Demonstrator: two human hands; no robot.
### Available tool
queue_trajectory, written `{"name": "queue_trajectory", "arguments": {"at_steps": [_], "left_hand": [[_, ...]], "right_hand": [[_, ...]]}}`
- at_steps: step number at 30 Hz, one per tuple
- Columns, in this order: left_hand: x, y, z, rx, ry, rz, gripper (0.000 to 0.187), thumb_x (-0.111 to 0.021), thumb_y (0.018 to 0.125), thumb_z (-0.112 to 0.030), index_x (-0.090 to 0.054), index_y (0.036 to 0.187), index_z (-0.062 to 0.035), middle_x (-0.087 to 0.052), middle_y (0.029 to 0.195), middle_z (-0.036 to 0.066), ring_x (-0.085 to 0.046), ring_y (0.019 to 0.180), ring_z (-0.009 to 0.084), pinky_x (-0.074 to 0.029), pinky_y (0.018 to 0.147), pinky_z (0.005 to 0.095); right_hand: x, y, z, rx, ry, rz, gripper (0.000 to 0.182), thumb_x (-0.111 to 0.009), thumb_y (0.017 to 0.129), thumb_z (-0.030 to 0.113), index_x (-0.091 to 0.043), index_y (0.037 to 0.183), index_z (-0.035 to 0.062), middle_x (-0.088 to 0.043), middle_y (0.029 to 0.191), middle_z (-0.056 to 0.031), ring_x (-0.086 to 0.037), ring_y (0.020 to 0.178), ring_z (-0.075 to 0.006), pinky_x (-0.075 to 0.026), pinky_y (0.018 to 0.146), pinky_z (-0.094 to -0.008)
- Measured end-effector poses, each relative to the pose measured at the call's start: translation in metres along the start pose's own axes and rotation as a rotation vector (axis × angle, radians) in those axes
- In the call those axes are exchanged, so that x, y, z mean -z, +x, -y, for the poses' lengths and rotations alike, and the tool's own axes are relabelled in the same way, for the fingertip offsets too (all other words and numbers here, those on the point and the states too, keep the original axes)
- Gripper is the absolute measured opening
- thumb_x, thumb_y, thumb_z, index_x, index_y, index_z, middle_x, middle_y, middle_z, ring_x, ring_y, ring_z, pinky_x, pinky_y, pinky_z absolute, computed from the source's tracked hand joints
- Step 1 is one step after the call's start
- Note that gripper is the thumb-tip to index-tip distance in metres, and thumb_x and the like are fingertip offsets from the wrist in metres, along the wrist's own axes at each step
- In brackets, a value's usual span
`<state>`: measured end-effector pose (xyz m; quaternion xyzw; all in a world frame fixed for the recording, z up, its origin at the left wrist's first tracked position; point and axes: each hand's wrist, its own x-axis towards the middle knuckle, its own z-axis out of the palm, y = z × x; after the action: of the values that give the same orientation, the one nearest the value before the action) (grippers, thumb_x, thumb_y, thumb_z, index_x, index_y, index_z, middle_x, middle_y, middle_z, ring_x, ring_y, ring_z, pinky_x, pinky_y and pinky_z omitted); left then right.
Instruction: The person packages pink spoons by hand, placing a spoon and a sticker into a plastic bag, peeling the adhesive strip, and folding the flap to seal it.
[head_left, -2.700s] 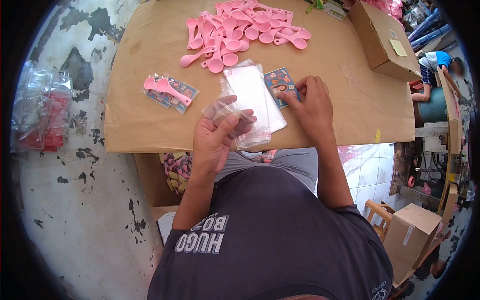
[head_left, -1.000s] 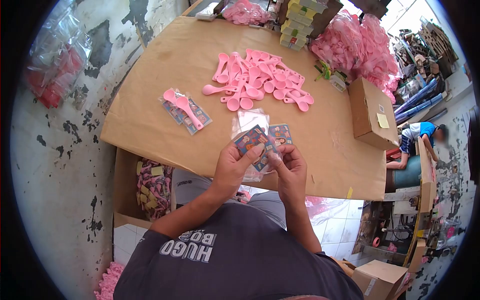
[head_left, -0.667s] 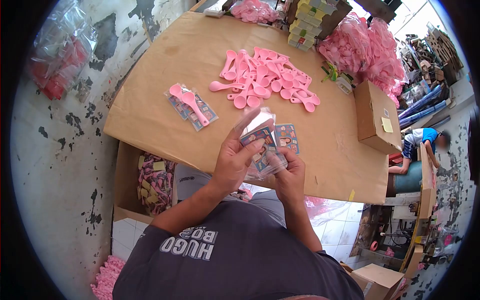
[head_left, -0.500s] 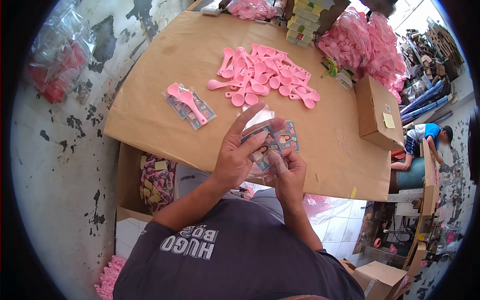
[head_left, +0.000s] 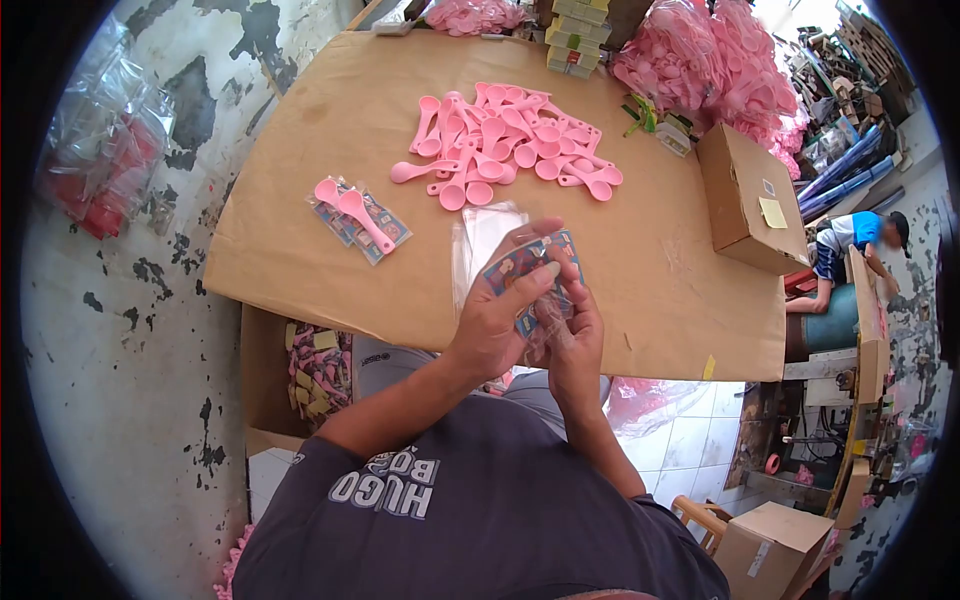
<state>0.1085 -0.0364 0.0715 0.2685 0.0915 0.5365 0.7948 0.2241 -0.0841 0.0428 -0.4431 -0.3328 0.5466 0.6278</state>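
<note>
My left hand is closed around blue printed cards, its thumb lying across their face. Close beside it, my right hand pinches a crumpled clear plastic bag at the cards' lower end. How far the bag covers the cards is hard to make out. Flat clear plastic bags lie on the table just beyond my hands. To the left, two pink spoons rest on bagged blue cards. Further back sits a loose pile of pink spoons.
A cardboard box stands at the table's right side. Behind are large bags of pink spoons and a stack of pale bundles. Below left, an open carton holds packed items. Another person works at far right.
My hands have drawn closer together, and the cards that stood apart now overlap between them. The flat bags on the table are more exposed. The whole view has shifted slightly.
</note>
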Motion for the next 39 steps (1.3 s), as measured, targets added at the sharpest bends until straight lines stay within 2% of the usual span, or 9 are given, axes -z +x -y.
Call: {"name": "queue_trajectory", "arguments": {"at_steps": [2, 4, 8, 13, 14, 21, 24, 27, 39], "left_hand": [[-0.001, -0.003, 0.004, 0.007, 0.035, -0.046, 0.051, -0.055, 0.104, -0.008, -0.037, 0.152, -0.0011, -0.064, 0.110, 0.011, -0.066, 0.101, 0.0192, -0.058, 0.093, 0.0360], [-0.002, -0.005, 0.005, 0.016, 0.004, -0.052, 0.043, -0.059, 0.104, -0.008, -0.048, 0.145, -0.0020, -0.067, 0.106, 0.008, -0.066, 0.100, 0.0130, -0.056, 0.089, 0.0306], [0.007, -0.004, -0.003, -0.023, 0.002, -0.022, 0.040, -0.059, 0.105, -0.011, -0.050, 0.142, -0.0010, -0.066, 0.100, 0.007, -0.066, 0.095, 0.0132, -0.056, 0.090, 0.0305], [0.040, -0.004, -0.019, -0.049, -0.164, -0.226, 0.031, -0.059, 0.106, -0.017, -0.053, 0.133, -0.0040, -0.059, 0.095, 0.003, -0.062, 0.087, 0.0138, -0.055, 0.094, 0.0380], [0.052, -0.004, -0.024, -0.043, -0.171, -0.226, 0.031, -0.059, 0.106, -0.017, -0.053, 0.133, -0.0040, -0.059, 0.095, 0.003, -0.062, 0.087, 0.0138, -0.055, 0.094, 0.0380], [0.086, -0.018, -0.062, -0.252, -0.273, -0.358, 0.027, -0.063, 0.105, -0.024, -0.058, 0.127, -0.0090, -0.057, 0.092, 0.001, -0.058, 0.086, 0.0123, -0.052, 0.096, 0.0357], [0.085, -0.025, -0.061, -0.294, -0.146, -0.328, 0.029, -0.062, 0.106, -0.027, -0.056, 0.129, -0.0094, -0.057, 0.092, 0.001, -0.058, 0.087, 0.0119, -0.052, 0.097, 0.0362], [0.087, -0.028, -0.056, -0.296, -0.032, -0.332, 0.033, -0.061, 0.106, -0.030, -0.054, 0.131, -0.0090, -0.057, 0.093, 0.001, -0.058, 0.086, 0.0118, -0.054, 0.095, 0.0368], [0.091, -0.031, -0.049, -0.158, 0.082, -0.357, 0.039, -0.061, 0.106, -0.031, -0.050, 0.133, -0.0047, -0.058, 0.095, 0.002, -0.061, 0.089, 0.0141, -0.056, 0.094, 0.0387]], "right_hand": [[-0.002, 0.003, -0.005, 0.037, -0.015, -0.003, 0.043, -0.067, 0.098, 0.005, -0.052, 0.138, 0.0008, -0.063, 0.116, -0.0042, -0.062, 0.102, -0.0100, -0.052, 0.087, -0.0248], [-0.004, 0.007, -0.009, 0.127, 0.022, -0.005, 0.023, -0.070, 0.096, 0.003, -0.054, 0.113, 0.0050, -0.059, 0.102, -0.0023, -0.060, 0.089, -0.0068, -0.050, 0.069, -0.0217], [-0.013, 0.005, -0.008, 0.348, -0.152, -0.058, 0.039, -0.074, 0.090, 0.000, -0.052, 0.122, 0.0025, -0.055, 0.104, -0.0047, -0.059, 0.092, -0.0093, -0.051, 0.072, -0.0252], [-0.012, 0.002, 0.011, 0.857, -0.963, 0.090, 0.034, -0.081, 0.077, -0.005, -0.070, 0.107, 0.0052, -0.056, 0.105, -0.0091, -0.058, 0.089, -0.0139, -0.049, 0.070, -0.0285], [-0.015, 0.003, 0.015, 0.777, -0.945, 0.063, 0.016, -0.080, 0.081, -0.003, -0.072, 0.090, 0.0067, -0.060, 0.098, -0.0082, -0.058, 0.083, -0.0130, -0.049, 0.068, -0.0282], [0.046, 0.079, 0.077, 0.156, -0.392, 0.186, 0.014, -0.071, 0.094, 0.010, -0.068, 0.106, 0.0054, -0.069, 0.090, -0.0085, -0.065, 0.078, -0.0175, -0.052, 0.074, -0.0288], [0.050, 0.126, 0.089, 0.537, -1.340, 0.088, 0.018, -0.070, 0.093, 0.013, -0.069, 0.109, 0.0052, -0.072, 0.097, -0.0120, -0.067, 0.088, -0.0277, -0.053, 0.083, -0.0367], [0.062, 0.177, 0.071, 0.951, -1.546, -0.003, 0.025, -0.069, 0.095, 0.017, -0.069, 0.117, 0.0045, -0.073, 0.104, -0.0141, -0.066, 0.101, -0.0312, -0.051, 0.090, -0.0405], [0.031, 0.212, 0.049, 0.624, -1.442, 0.301, 0.021, -0.070, 0.084, 0.006, -0.063, 0.104, 0.0044, -0.071, 0.085, -0.0141, -0.066, 0.085, -0.0321, -0.051, 0.081, -0.0434]]}}
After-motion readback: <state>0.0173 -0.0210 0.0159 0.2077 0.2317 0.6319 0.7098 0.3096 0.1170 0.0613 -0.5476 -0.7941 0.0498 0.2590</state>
